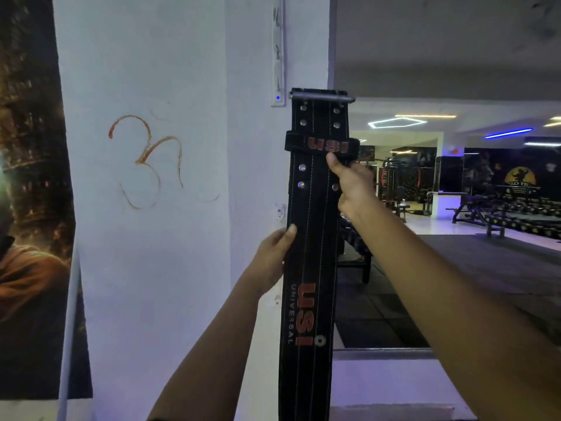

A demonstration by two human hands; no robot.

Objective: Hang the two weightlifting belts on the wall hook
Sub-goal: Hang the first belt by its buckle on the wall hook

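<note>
Fingers (334, 161) of both hands clamp one upright belt (312, 238) below the hook rail (278, 56); next, lift its buckle (321, 96) onto a hook.

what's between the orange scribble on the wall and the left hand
Nothing: in the head view the stretch from the orange scribble down to the left hand is bare white wall.

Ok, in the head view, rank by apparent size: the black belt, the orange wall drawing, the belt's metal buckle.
1. Belt, largest.
2. Wall drawing.
3. Buckle, smallest.
The belt is nearer the camera, so this is apparent size only.
</note>
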